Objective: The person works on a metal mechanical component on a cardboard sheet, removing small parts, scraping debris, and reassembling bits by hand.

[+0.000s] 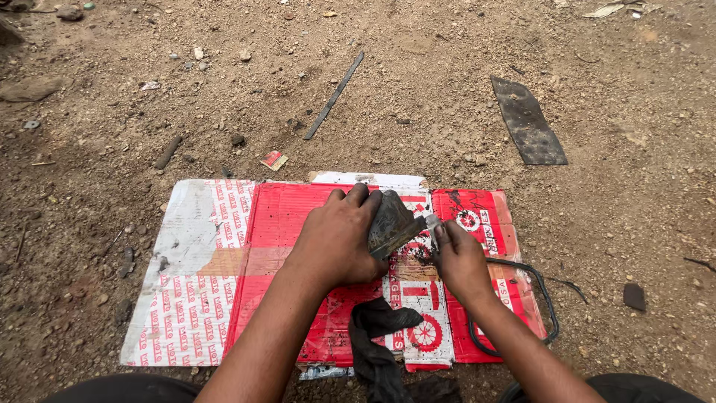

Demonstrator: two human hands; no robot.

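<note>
The left hand (339, 239) clamps a dark rubber patch (391, 224) over a flattened red and white carton (276, 224), fingers curled tight across its top edge so it stays tilted and steady for the other hand. The right hand (459, 257) pinches what seems a small grey blade (432, 222) against the patch's edge (too small to be sure). The carton keeps the work off the dirt (112, 112), with a black tube (548, 306) and rag (377, 336) close by.

Red-and-white printed cardboard (224, 254), dark grey rubber piece (391, 224), black rag (377, 336)
</note>
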